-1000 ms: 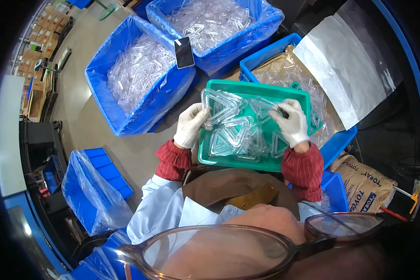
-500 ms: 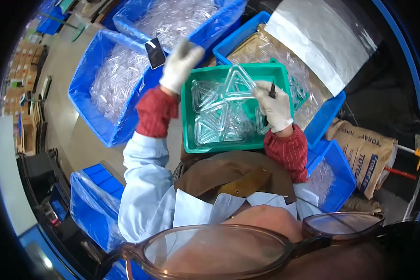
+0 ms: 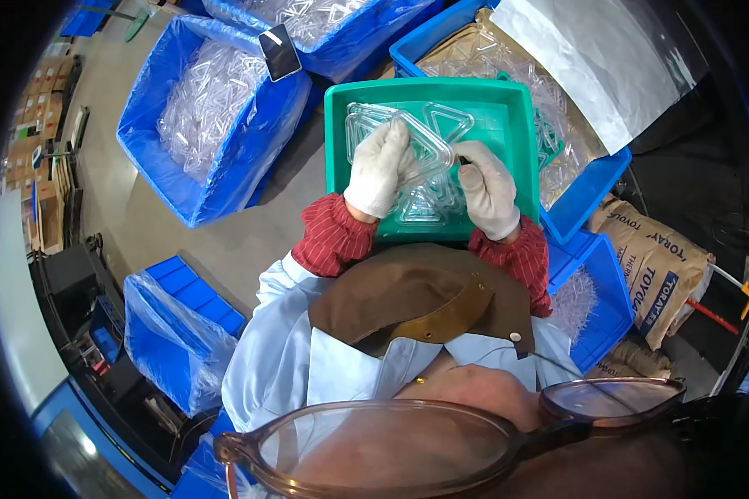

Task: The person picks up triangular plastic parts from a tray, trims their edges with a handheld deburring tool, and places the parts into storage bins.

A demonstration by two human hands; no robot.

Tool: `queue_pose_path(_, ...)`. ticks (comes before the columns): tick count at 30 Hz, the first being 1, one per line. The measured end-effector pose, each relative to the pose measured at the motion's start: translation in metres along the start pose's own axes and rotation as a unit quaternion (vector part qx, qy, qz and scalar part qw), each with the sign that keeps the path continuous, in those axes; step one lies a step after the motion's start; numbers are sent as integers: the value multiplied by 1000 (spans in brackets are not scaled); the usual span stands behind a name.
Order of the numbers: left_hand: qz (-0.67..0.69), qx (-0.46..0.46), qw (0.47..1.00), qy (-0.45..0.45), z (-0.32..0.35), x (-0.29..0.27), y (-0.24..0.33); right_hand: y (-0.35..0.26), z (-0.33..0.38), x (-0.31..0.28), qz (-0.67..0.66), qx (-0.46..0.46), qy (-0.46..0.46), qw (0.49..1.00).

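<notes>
My left hand [image 3: 381, 170], in a white glove, is closed on a clear plastic triangular frame [image 3: 429, 141], held tilted above a green tray [image 3: 516, 108]. Close by on the right, my gloved right hand [image 3: 489, 190] is closed around a slim dark tool [image 3: 463, 161]; most of it is hidden by the fingers, so I cannot tell its kind. Its fingertips are at the frame's right corner. More clear triangular frames [image 3: 449, 123] lie in the tray, partly covered by my hands.
Blue bins lined with plastic film, one bin [image 3: 266, 158] at left, hold heaps of clear pieces [image 3: 208, 108]. A black phone [image 3: 280, 51] rests on a bin rim. Behind the tray, another blue bin [image 3: 587, 195] carries a silvery sheet [image 3: 591, 66]. Paper sacks [image 3: 649, 266] lie at right.
My left hand has come down from near the phone to the tray and taken hold of the triangular frame. My right hand has turned, its dark tool now mostly hidden.
</notes>
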State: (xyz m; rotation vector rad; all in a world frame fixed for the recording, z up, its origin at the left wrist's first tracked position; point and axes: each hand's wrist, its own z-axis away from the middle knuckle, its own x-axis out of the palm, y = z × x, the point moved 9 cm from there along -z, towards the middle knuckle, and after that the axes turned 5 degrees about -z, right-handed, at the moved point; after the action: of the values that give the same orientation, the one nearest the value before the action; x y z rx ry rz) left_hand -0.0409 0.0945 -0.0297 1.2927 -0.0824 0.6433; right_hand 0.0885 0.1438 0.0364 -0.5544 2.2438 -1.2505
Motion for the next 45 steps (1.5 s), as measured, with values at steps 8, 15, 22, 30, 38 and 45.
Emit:
queue_pose_path(8, -4, -21, 1000, -21, -3, -4, -8, 1, 0, 6, -20, -36, -59, 997)
queue_pose_path(15, 7, -68, 995, -78, 4, -2, -12, 4, -1, 7, 15, -17, -22, 1000)
queue_pose_path(22, -193, -16, 975, -108, 14, 23, -10, 45, -6, -9, -43, 223, 57, 972)
queue_pose_path(30, -178, 60, 981, -51, 9, 2, 10, 52, 4, 6, -101, 302, 14, 948)
queue_pose_path(38, -133, -33, 990, -28, 21, -31, -12, 110, -34, 5, 183, 278, -126, 934)
queue_pose_path(45, -147, -24, 989, 4, 31, -51, -9, 173, -32, 12, 486, 339, -260, 762)
